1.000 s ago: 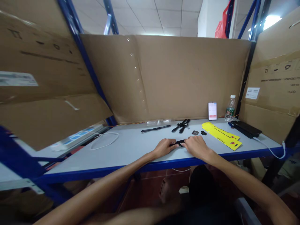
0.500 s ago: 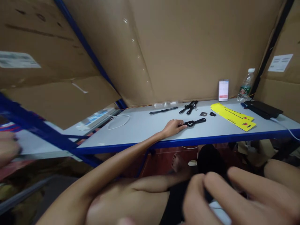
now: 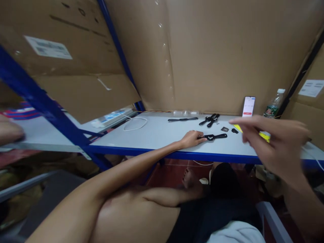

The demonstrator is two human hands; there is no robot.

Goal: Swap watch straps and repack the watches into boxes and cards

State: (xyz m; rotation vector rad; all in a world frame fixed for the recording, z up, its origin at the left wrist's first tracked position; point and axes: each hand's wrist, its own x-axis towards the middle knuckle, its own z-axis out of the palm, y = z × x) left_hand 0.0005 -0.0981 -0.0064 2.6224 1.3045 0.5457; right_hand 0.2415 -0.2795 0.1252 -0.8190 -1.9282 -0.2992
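Observation:
My left hand [image 3: 192, 139] rests at the table's front edge, fingers closed around one handle of a black spokeshave body [image 3: 210, 137]. The spokeshave lies flat, its other handle pointing right. In the air over the right side of the table is my right hand [image 3: 275, 145], blurred, with its index finger stretched out and nothing visible in it. Left of that fingertip lie a grey slotted blade [image 3: 224, 129] and a small black cap piece [image 3: 234, 131]. Behind them, black spokeshaves [image 3: 212, 119] lie crossed together, and another long black one [image 3: 182, 119] lies farther left.
A phone [image 3: 248, 106] leans at the back, near a water bottle [image 3: 274, 103]. Yellow cards [image 3: 265, 136] are partly hidden by my right hand. A white cable [image 3: 135, 124] loops on the left. Cardboard [image 3: 202, 60] walls the table, and a person's arm [image 3: 10, 131] shows far left.
My right hand has risen from above my lap to over the table's right side. My left hand stays on the spokeshave. The view has shifted, so things sit farther right and slightly lower.

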